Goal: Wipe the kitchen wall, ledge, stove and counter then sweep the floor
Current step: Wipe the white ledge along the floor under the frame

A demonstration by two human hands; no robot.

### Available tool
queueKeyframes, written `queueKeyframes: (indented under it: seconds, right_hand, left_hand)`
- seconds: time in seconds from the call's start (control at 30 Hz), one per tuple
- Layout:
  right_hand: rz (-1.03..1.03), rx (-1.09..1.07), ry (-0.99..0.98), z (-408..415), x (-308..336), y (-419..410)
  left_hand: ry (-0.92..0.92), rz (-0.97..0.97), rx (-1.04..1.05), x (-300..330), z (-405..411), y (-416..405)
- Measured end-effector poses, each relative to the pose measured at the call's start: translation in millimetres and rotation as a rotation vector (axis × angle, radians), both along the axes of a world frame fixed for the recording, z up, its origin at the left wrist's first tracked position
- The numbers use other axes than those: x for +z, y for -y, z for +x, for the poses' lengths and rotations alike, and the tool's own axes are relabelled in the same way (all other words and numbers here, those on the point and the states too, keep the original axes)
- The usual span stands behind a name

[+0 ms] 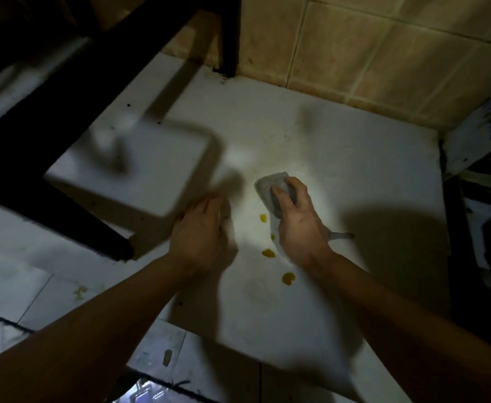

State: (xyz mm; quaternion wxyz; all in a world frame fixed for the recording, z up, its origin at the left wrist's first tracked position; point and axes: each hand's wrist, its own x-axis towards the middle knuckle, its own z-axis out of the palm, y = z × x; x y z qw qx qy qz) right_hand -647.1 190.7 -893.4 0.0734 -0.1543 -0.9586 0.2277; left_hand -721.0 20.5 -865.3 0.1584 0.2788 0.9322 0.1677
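Note:
My right hand (295, 221) grips a grey cloth (267, 186) and presses it on the white counter (340, 175), near the middle. Beside the hand lie several yellow stains (288, 278) on the counter, running toward me. My left hand (202, 231) rests on the counter to the left of the cloth, blurred, with fingers loosely curled and nothing seen in it. A beige tiled wall (369, 53) rises behind the counter.
A black stove frame (64, 117) with a dark leg (228, 36) stands over the counter's left side. A printed box edge (476, 135) borders the right. White tiles (49, 292) with a greenish smear lie at front left.

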Motion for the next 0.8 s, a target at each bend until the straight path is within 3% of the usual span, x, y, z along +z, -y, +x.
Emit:
queueKeyframes:
  seconds: [0.1,0.3,0.4,0.5,0.57,0.7,0.8]
  right_hand:
    - [0.047,0.045,-0.030,9.3,-10.8,12.6]
    - [0.174,0.398,-0.138,43.0,-17.0,31.2]
    - [0.074,0.182,-0.168,19.0,-4.2,3.1]
    - [0.047,0.005,-0.051,-0.4,-5.8,2.9]
    - [0.079,0.047,-0.116,2.4,-7.9,24.4]
    - [0.090,0.354,-0.165,25.2,-28.5,65.8]
    - [0.147,0.341,-0.228,5.9,-20.8,49.6]
  left_hand:
    - [-0.044,-0.005,0.037,-9.1,0.0,6.4]
    - [-0.031,-0.027,0.105,0.2,17.2,19.8]
    - [-0.019,-0.035,0.118,2.0,20.4,27.2]
    - [-0.010,-0.105,0.113,-0.5,22.2,33.8]
    - [-0.004,-0.101,0.124,-1.1,23.6,36.7]
    - [-0.033,-0.035,0.138,-0.7,28.7,41.1]
    - [-0.017,-0.045,0.133,-2.7,26.8,48.0]
